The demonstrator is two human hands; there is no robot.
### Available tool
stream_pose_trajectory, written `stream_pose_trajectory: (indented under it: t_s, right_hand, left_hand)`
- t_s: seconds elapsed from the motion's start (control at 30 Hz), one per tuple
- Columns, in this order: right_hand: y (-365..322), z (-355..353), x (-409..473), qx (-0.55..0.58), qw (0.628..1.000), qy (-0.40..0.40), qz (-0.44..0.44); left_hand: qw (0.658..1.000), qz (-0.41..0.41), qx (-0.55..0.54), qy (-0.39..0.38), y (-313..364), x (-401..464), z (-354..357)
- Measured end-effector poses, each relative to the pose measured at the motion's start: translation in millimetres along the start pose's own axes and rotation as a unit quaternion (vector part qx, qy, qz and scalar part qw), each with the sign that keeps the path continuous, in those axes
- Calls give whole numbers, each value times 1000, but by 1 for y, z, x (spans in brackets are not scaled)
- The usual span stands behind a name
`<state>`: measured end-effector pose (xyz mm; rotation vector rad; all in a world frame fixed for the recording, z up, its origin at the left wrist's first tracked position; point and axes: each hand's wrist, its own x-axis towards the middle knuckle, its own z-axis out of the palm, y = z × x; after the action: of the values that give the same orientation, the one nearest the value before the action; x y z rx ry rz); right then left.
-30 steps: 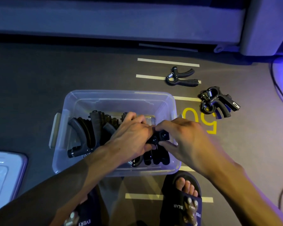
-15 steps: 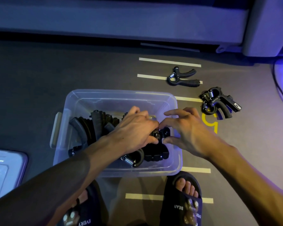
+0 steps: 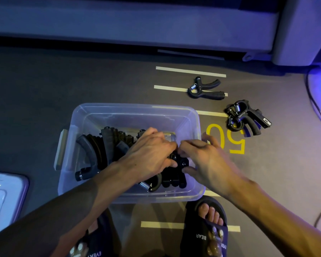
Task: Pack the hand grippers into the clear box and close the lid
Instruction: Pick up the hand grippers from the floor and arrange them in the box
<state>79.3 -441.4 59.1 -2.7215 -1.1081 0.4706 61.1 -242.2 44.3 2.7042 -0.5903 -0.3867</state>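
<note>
The clear box (image 3: 135,108) stands open on the floor in front of my feet. Several black hand grippers (image 3: 100,151) lie packed in its left half. My left hand (image 3: 150,153) and my right hand (image 3: 206,160) meet over the box's right half, both gripping the top of one black hand gripper (image 3: 175,178) that stands among others against the near wall. One loose hand gripper (image 3: 206,89) lies on the floor beyond the box. A small pile of hand grippers (image 3: 248,119) lies to the box's right.
The box's clear lid (image 3: 6,201) lies on the floor at the left edge. My sandalled feet (image 3: 209,229) are right at the box's near side. A cable (image 3: 315,108) runs along the right edge. A grey bench base (image 3: 137,21) spans the far side.
My right hand has loosened and spread its fingers, then pinched the gripper's top again. The held gripper has settled lower among the others. My left hand has barely moved.
</note>
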Motion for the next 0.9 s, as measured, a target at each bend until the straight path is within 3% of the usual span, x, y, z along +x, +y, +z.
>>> stream_pose_trajectory:
  t_s: [0.5,0.67,0.9]
  right_hand:
    - [5,2,-2,-32,999,12,-9]
    - [-10,-7,6,-105,993,-49,1]
    - [-3,-14,18,-79,993,-82,-15]
  left_hand:
    - [999,-28,-34,10,5,-4,8]
    - [998,-48,-41,13,14,-6,7]
    - [997,-61,-55,-9,13,-6,9]
